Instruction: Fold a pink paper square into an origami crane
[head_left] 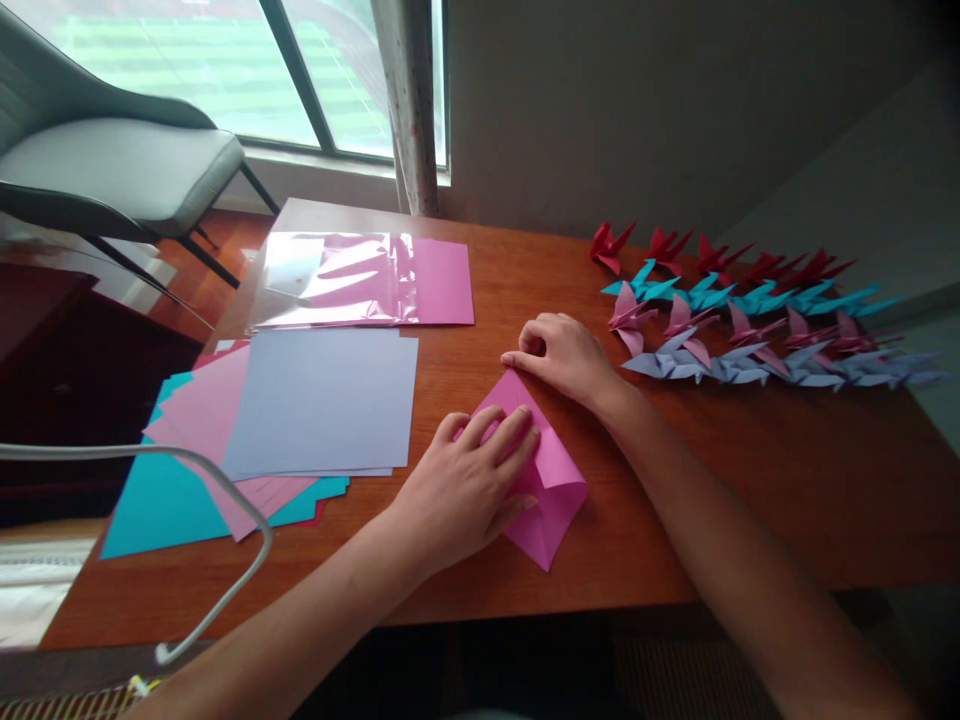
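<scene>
Folded pink sheet (559,465) is on the wooden table (810,480), partly under the left hand (465,485). Lower corner points at the near table edge, just short of it; side corner sticks out right of the left fingertips, free. Open wood: strip between left hand and paper stack, patch beyond right hand (566,360), wide area right of the right forearm.

Left hand: palm down, fingers a bit spread, laid flat over the sheet's left half. Right hand: fingers curled, tips right at the sheet's top corner; can't tell if they pinch it.

Left of left hand: grey-blue sheets (322,400) on top, pink sheets (202,410) and turquoise sheets (165,510) fanned below. Beyond those, clear-wrapped pink pack (442,285). Right of right hand: rows of folded birds, lavender (675,362) nearest, then pink (628,318), turquoise (705,293), red (611,250) farthest.
</scene>
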